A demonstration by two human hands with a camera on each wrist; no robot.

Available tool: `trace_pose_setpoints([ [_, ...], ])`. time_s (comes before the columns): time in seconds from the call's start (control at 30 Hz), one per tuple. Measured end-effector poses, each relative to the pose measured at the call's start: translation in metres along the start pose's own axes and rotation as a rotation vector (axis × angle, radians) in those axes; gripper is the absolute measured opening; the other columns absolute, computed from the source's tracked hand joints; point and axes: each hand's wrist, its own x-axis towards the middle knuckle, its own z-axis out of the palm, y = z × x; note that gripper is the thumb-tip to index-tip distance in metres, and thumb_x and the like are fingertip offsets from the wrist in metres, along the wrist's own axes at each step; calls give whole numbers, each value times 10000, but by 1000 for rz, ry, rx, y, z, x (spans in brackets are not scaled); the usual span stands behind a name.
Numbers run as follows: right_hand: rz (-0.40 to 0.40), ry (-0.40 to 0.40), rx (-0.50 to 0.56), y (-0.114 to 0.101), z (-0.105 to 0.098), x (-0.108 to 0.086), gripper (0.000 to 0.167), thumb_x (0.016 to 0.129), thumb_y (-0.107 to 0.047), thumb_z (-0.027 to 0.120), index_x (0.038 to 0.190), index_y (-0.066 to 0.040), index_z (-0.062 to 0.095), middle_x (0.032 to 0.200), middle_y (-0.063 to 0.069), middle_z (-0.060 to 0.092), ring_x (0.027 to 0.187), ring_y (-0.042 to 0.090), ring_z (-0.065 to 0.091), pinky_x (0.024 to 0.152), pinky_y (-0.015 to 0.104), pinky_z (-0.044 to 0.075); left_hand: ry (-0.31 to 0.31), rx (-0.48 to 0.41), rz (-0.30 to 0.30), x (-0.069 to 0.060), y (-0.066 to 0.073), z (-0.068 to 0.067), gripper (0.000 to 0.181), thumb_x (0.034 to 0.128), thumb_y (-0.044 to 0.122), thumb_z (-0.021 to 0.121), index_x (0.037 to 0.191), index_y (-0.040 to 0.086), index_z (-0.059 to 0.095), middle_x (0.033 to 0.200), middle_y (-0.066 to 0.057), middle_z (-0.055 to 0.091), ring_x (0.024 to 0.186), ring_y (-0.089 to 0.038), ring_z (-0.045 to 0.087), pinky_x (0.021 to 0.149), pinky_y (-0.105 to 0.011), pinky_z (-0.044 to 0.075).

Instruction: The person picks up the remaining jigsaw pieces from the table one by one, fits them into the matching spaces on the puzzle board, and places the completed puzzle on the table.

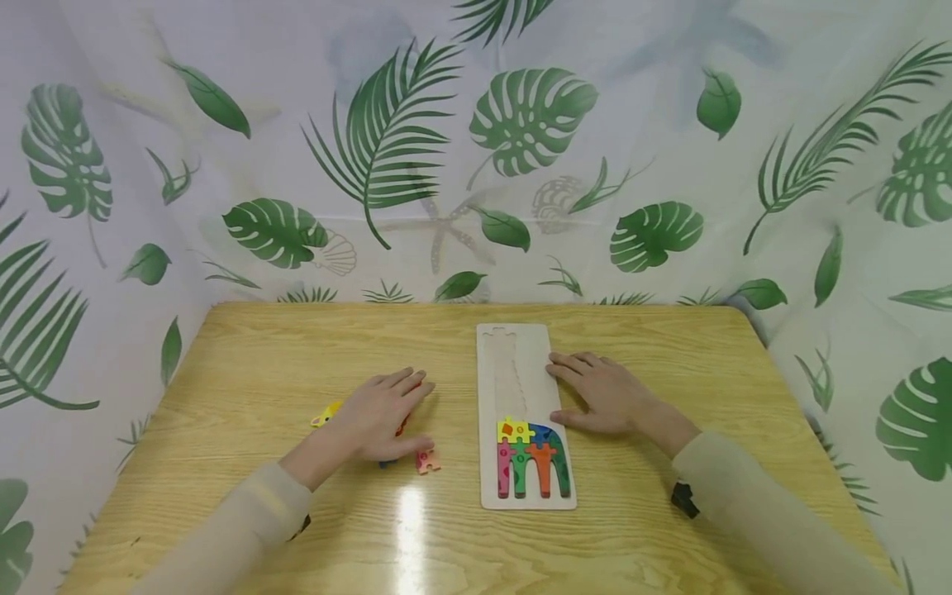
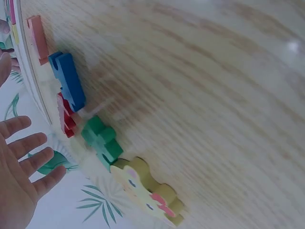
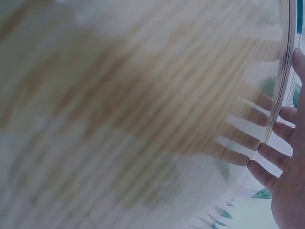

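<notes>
A pale puzzle board (image 1: 535, 372) has yellow, blue, pink, green and orange pieces (image 1: 531, 454) fitted in its lower part; its tall upper recess is bare. The right hand (image 1: 606, 397) lies at the board's right edge, fingers spread. Over the loose pieces left of the board is the left hand (image 1: 379, 417), fingers extended, holding nothing visible. The left wrist view shows these pieces in a row near that hand (image 2: 21, 176): pink (image 2: 38, 39), blue (image 2: 68, 81), red (image 2: 66, 115), green (image 2: 101, 140) and a yellow head piece (image 2: 145, 191).
The wooden table (image 1: 297, 355) reaches back to a white cloth (image 1: 446, 165) printed with green leaves, which also hangs at both sides. A bright reflection lies on the tabletop in front of the loose pieces.
</notes>
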Motion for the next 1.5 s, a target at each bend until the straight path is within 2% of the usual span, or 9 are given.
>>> trace_pose_setpoints([
  [0.23, 0, 7, 5, 0, 2, -2, 884, 969, -772, 497, 1632, -194, 412, 1712, 52, 390, 1521, 376, 440, 1222, 623, 392, -9, 30, -27, -11, -9, 5, 885, 986, 694, 556, 1611, 82, 423, 1670, -174, 431, 1559, -384, 412, 1245, -549, 402],
  [0.5, -13, 12, 8, -1, 3, -2, 887, 970, -767, 502, 1627, -176, 421, 1706, 60, 400, 1513, 382, 449, 1226, 615, 391, 16, 44, -23, -32, -20, 7, 859, 985, 660, 584, 1586, 60, 455, 1645, -192, 462, 1532, -408, 443, 1211, -591, 425],
  [0.97, -8, 5, -3, 0, 4, -2, 896, 967, -775, 497, 1631, -180, 412, 1708, 63, 397, 1510, 386, 451, 1219, 618, 399, 47, 49, -73, -67, -47, 15, 836, 962, 648, 630, 1550, 66, 502, 1596, -202, 516, 1475, -451, 494, 1170, -626, 450],
  [1.2, -6, -3, 10, 0, 1, -2, 890, 968, -765, 514, 1629, -178, 416, 1707, 67, 398, 1516, 389, 447, 1216, 626, 400, 54, 70, -116, -76, -54, 16, 815, 963, 645, 629, 1535, 75, 516, 1586, -190, 525, 1476, -451, 489, 1175, -627, 445],
  [1.5, -20, 15, 3, 2, 1, 0, 889, 964, -774, 506, 1615, -172, 438, 1692, 75, 422, 1498, 387, 464, 1194, 636, 418, 69, 46, -155, -83, -59, 16, 769, 968, 591, 658, 1517, 66, 537, 1586, -197, 524, 1471, -469, 485, 1174, -646, 436],
])
